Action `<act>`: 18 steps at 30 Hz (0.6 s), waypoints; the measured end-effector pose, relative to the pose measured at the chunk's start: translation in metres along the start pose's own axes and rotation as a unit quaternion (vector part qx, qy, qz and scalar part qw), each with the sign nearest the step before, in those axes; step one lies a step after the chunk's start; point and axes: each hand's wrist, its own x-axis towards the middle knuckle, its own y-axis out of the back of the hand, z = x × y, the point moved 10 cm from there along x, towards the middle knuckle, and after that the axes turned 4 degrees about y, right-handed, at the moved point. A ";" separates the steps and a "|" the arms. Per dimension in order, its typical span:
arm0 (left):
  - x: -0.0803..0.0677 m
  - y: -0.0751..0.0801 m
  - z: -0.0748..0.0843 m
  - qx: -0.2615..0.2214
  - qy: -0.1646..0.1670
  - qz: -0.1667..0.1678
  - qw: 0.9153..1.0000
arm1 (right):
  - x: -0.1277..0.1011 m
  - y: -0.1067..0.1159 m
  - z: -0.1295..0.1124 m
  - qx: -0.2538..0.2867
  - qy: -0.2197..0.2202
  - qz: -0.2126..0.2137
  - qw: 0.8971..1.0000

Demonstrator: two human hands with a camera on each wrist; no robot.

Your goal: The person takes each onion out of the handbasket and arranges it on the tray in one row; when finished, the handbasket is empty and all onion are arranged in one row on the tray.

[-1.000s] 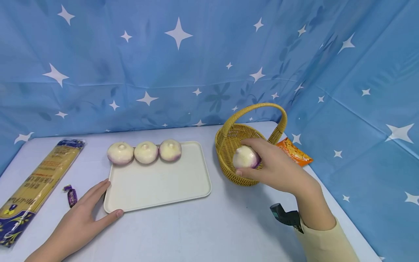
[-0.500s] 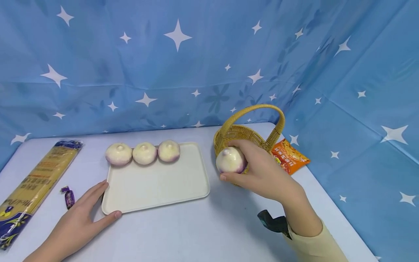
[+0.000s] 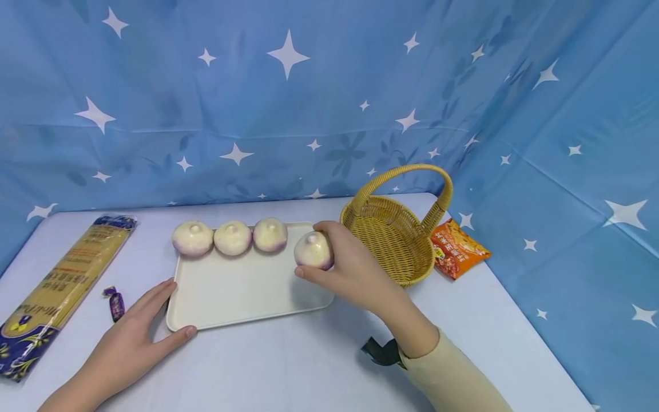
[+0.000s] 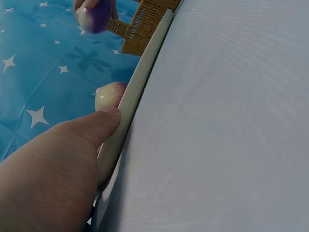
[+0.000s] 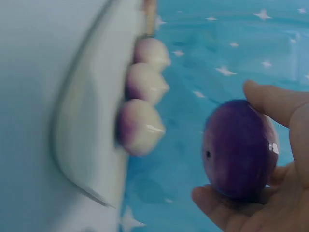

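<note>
My right hand [image 3: 347, 266] grips a white-and-purple turnip [image 3: 313, 252] above the right end of the cream tray [image 3: 242, 292]. In the right wrist view the turnip's purple underside [image 5: 236, 150] faces the camera, between thumb and fingers. Three similar turnips stand in a row along the tray's back edge: a left one [image 3: 193, 238], a middle one [image 3: 233, 238] and a right one [image 3: 270, 234]. My left hand [image 3: 126, 337] rests at the tray's left end, fingers and thumb spread around its near corner. In the left wrist view the thumb touches the tray's rim [image 4: 140, 82].
A wicker basket [image 3: 393, 246] with a tall handle stands right of the tray. Beside it lies an orange snack bag [image 3: 458, 249]. At the left are a long pack of noodles [image 3: 64, 286] and a purple wrapped candy [image 3: 116, 305]. A blue starry curtain [image 3: 288, 114] hangs behind the table.
The right hand has carried the turnip out of the basket and leftward, over the tray's right end. My left hand has stayed at the tray's corner.
</note>
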 end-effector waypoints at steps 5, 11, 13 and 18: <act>0.000 0.000 -0.001 -0.003 0.001 -0.003 1.000 | 0.016 -0.027 0.015 0.006 -0.009 0.010 1.000; -0.001 -0.001 0.000 -0.005 0.004 -0.001 1.000 | 0.032 -0.046 0.030 -0.004 -0.020 0.042 0.999; 0.000 -0.001 0.001 -0.007 0.003 0.000 1.000 | 0.036 -0.047 0.037 -0.005 -0.026 0.058 0.998; -0.001 0.001 0.001 0.002 0.004 0.001 1.000 | 0.046 -0.049 0.052 0.016 -0.041 0.079 0.996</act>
